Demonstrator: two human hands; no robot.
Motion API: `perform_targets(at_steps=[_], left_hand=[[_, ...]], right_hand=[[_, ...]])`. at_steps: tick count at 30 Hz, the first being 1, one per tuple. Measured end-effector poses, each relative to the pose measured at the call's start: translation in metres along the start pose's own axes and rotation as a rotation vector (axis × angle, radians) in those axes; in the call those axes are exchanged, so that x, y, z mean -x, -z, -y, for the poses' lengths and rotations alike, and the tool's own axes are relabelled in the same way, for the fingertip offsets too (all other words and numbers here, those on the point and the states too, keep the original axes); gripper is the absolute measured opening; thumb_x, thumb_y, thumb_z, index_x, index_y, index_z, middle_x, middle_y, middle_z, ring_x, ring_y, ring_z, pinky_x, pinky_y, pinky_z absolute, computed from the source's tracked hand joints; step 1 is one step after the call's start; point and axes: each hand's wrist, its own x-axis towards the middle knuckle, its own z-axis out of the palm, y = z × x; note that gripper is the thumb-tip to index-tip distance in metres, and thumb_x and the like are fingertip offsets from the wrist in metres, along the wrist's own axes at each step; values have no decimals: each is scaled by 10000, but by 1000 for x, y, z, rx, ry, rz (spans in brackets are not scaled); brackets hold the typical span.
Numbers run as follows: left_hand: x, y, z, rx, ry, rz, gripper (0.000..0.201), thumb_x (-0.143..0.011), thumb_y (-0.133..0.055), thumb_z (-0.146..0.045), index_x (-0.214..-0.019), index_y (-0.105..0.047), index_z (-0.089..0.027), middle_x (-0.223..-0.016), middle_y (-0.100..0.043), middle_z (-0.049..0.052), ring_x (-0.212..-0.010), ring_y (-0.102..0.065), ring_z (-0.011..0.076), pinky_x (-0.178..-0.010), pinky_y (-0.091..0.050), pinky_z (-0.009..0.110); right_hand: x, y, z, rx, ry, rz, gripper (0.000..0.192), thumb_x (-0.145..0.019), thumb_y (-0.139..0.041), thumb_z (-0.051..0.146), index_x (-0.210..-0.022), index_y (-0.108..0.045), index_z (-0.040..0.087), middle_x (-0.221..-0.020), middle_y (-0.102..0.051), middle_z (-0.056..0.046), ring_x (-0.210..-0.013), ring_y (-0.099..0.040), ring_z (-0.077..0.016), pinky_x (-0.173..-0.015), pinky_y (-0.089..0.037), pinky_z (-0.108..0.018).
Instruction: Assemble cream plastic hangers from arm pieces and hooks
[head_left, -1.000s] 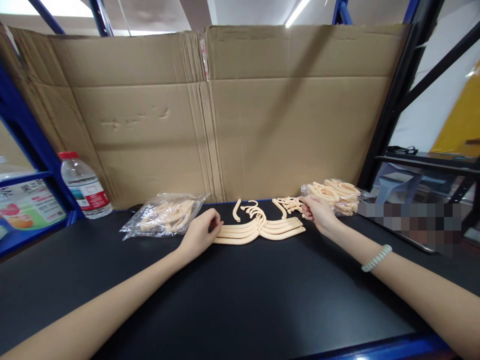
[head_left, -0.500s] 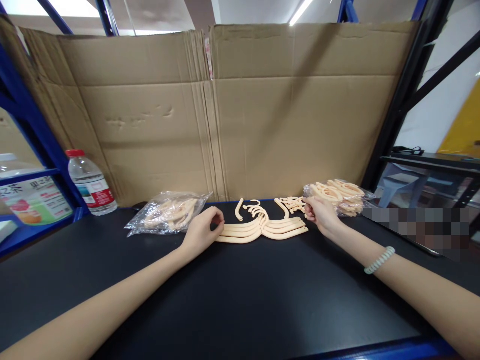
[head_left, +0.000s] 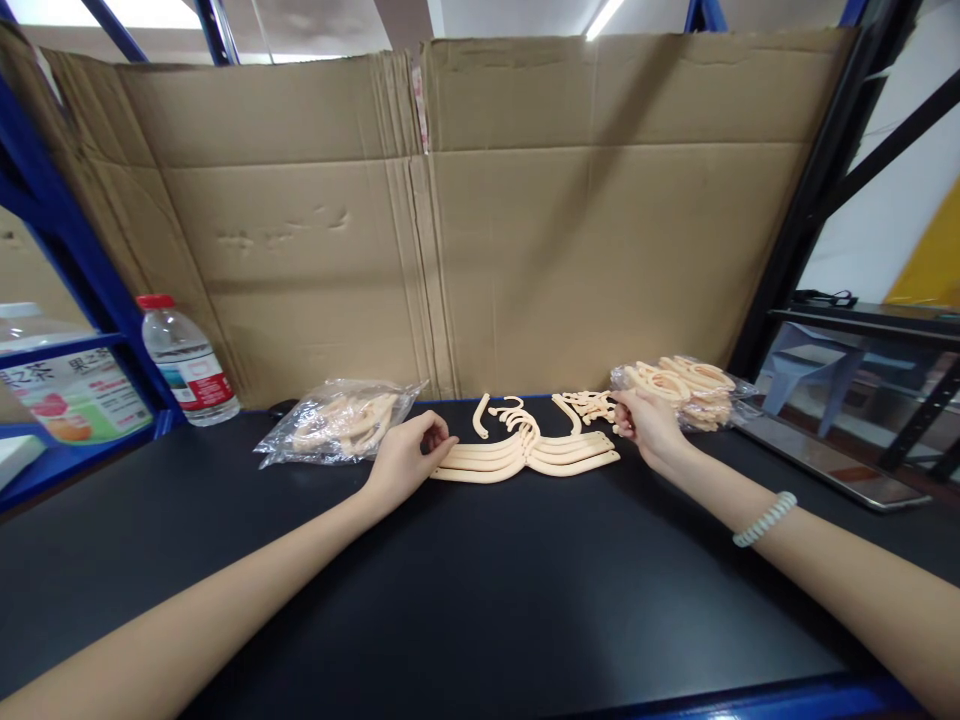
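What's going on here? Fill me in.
A person is handling beige hanger pieces on a black table. The left hand is at one end of the row of hangers; the right hand is at a pile of small pieces, its grip unclear. A clear bag lies near the left hand, another bag near the right.

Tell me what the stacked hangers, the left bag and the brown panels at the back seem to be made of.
Stacked hangers: probably plastic, cream-coloured and satin; the smooth, uniform colour without visible grain suggests it.
Left bag: likely thin plastic film, clear and glossy, with crinkles and bright glints.
Brown panels: almost surely cardboard, matt, given the creases and dents.
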Motion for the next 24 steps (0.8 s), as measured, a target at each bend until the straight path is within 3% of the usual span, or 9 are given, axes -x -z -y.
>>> perform_targets(at_steps=[6,11,18,24], left_hand=[[-1,-1,0,1,7,2,128,-850,-511,-278,-774,-549,-182,-658,-577,-11,-605,-551,139,-572,-420,255],[1,-2,2,-14,25,24,121,-803,-540,-241,-696,-530,-186,-592,-546,-30,-542,-521,120,-536,-400,232],[3,-3,5,-77,73,-41,258,-799,-558,-295,-588,-450,-191,-502,-456,-54,-467,-442,102,-484,-302,225],[1,-3,7,-56,74,-41,252,-829,-558,-360,-654,-484,-195,-587,-529,-36,-533,-483,120,-532,-348,236]], right_hand=[[2,-1,2,-10,11,-26,312,-637,-677,252,-533,-386,208,-422,-422,60,-377,-333,-46,-318,-238,-174],[3,-1,2,-18,22,-33,309,-627,-680,248,-524,-392,207,-414,-434,56,-379,-336,-47,-315,-241,-171],[2,-2,2,-28,29,-46,332,-603,-696,271,-516,-384,199,-403,-426,69,-366,-337,-36,-319,-242,-160],[4,-3,3,-28,23,-47,304,-615,-675,256,-510,-398,189,-400,-436,67,-368,-345,-33,-331,-249,-147]])
